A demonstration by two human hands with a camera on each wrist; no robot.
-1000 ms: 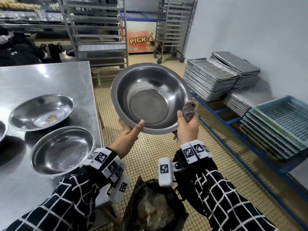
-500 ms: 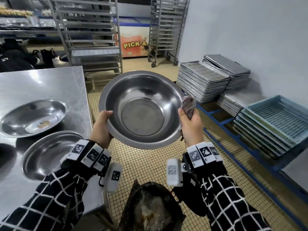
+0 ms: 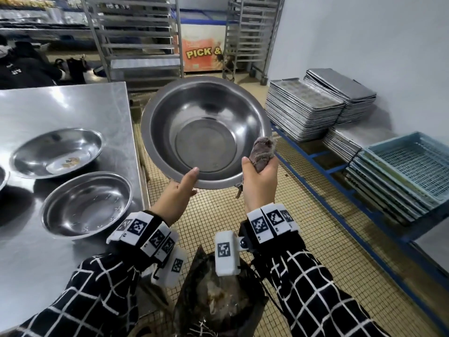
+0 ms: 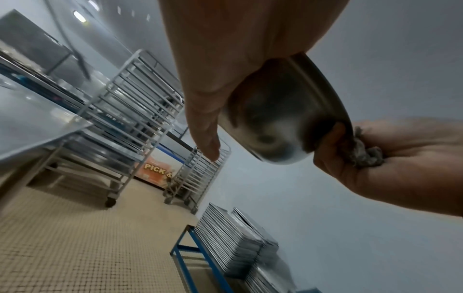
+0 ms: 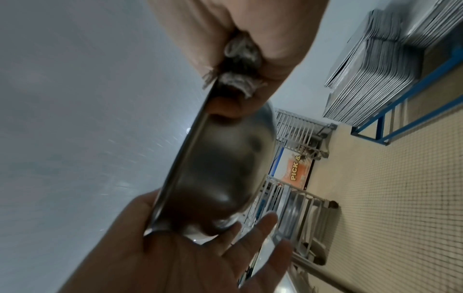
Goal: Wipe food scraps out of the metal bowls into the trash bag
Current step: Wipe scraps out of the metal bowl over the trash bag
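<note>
I hold a large metal bowl (image 3: 204, 132) in the air, tilted with its inside facing me and no scraps showing in it. My left hand (image 3: 181, 188) grips the lower rim, thumb inside and fingers spread behind the bowl's underside (image 5: 220, 168). My right hand (image 3: 260, 181) clutches a grey rag (image 3: 263, 152) and pinches the right rim with it. The left wrist view shows the bowl (image 4: 275, 119) from below, with the rag (image 4: 368, 158) bunched in the right palm. The dark trash bag (image 3: 218, 300), with scraps inside, stands open on the floor below my wrists.
A steel table (image 3: 60, 105) on the left carries a bowl with scraps (image 3: 57, 153) and a nearer bowl (image 3: 87, 205). Stacked baking trays (image 3: 303, 110) and blue crates (image 3: 408, 166) line the right wall on a blue frame. Tray racks (image 3: 141, 32) stand behind on the tiled floor.
My left hand has shifted from the bowl's left rim to its lower rim, thumb now inside. The right hand keeps the rag against the right rim.
</note>
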